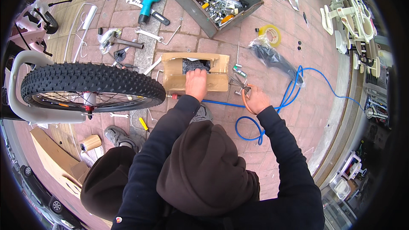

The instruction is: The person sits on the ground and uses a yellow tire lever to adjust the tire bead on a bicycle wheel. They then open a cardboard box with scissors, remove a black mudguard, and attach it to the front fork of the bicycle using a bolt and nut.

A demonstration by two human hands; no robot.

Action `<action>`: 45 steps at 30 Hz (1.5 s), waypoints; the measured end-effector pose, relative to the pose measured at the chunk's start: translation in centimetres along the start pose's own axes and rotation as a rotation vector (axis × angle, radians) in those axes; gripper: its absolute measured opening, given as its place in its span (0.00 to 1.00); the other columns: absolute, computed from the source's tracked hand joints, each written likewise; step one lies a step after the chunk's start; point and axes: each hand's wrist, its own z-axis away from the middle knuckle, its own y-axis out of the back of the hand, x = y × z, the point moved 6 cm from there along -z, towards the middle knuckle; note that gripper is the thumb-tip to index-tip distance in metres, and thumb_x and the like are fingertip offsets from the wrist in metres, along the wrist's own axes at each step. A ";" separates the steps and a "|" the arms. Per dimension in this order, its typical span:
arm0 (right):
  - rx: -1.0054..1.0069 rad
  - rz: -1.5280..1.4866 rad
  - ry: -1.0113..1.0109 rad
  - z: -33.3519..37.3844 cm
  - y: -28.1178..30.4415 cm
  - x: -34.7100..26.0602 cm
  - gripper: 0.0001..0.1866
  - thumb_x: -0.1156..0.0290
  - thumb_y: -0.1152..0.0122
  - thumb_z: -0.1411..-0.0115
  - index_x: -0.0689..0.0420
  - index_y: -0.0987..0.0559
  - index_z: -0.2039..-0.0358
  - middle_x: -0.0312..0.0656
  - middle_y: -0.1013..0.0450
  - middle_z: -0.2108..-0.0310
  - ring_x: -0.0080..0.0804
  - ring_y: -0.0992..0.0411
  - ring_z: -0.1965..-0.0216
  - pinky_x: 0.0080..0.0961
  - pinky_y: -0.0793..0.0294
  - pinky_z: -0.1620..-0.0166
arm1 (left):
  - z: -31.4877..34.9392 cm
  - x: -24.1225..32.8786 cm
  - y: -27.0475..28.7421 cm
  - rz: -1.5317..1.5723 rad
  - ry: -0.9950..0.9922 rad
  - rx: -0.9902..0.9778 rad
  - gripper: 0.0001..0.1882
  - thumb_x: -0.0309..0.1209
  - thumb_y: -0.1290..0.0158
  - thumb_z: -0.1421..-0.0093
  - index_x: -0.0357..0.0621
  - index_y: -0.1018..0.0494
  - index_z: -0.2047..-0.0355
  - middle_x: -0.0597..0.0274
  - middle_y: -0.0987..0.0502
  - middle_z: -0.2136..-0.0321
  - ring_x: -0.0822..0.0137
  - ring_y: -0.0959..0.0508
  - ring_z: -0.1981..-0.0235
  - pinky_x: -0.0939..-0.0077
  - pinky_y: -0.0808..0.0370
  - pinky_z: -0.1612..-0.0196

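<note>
My left hand (196, 83) lies on an open cardboard box (218, 83), its fingers curled over the edge of the opening. Inside the box a dark, textured item (196, 65) shows in part; what lies under the fingertips is hidden. To the right of the box, my right hand (259, 99) is closed round the orange loop handle of a pair of scissors (246, 101). Their dark metal end points left toward the box. A green-and-white small item (239, 71) lies just beyond the scissors. A blue hose (223, 103) runs along the ground below both hands.
A fat-tyred wheel (93, 81) in a white fork stands at left. Beyond the box lie a teal cordless drill (148, 3), a wrench (148, 34) and a full metal toolbox (208, 22). Yellow tape (277, 35) is at right. Another dark-clothed person (204, 170) crouches below.
</note>
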 end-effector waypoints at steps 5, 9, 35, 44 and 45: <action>-0.455 0.184 0.032 -3.0 0.9 -1.9 0.22 0.57 0.56 0.43 0.63 0.24 0.61 0.54 0.27 0.63 0.46 0.28 0.58 0.37 0.29 0.58 | -0.5 -0.8 -0.5 0.113 0.088 -0.059 0.15 0.28 0.41 0.57 0.46 0.28 0.66 0.56 0.27 0.67 0.55 0.29 0.61 0.62 0.37 0.61; -0.561 0.314 0.103 -3.8 1.9 -2.3 0.22 0.57 0.60 0.41 0.61 0.22 0.64 0.52 0.26 0.63 0.46 0.28 0.58 0.36 0.30 0.56 | -0.8 -1.0 -1.4 0.121 0.157 -0.179 0.15 0.28 0.42 0.57 0.47 0.29 0.66 0.60 0.25 0.66 0.57 0.29 0.61 0.61 0.39 0.59; -0.624 0.385 0.097 -3.7 2.5 -5.5 0.21 0.59 0.58 0.43 0.61 0.22 0.64 0.51 0.26 0.62 0.43 0.28 0.57 0.36 0.29 0.56 | -0.2 -0.2 -0.6 0.224 -0.010 -0.033 0.17 0.24 0.44 0.58 0.47 0.28 0.64 0.62 0.25 0.67 0.61 0.29 0.62 0.62 0.42 0.58; -0.435 0.057 0.277 -4.8 0.3 -3.2 0.13 0.67 0.49 0.50 0.65 0.24 0.77 0.54 0.26 0.79 0.45 0.25 0.77 0.36 0.27 0.75 | -0.3 -1.4 -1.2 0.451 0.043 -0.101 0.14 0.27 0.42 0.58 0.48 0.26 0.67 0.64 0.24 0.70 0.64 0.28 0.64 0.65 0.45 0.56; -0.793 -0.463 -0.204 -4.9 -1.0 -0.3 0.09 0.70 0.45 0.53 0.65 0.26 0.80 0.48 0.30 0.86 0.37 0.30 0.87 0.32 0.33 0.85 | -0.5 -1.8 -1.6 0.466 0.113 -0.166 0.15 0.28 0.40 0.58 0.51 0.25 0.67 0.65 0.23 0.70 0.64 0.28 0.63 0.65 0.45 0.56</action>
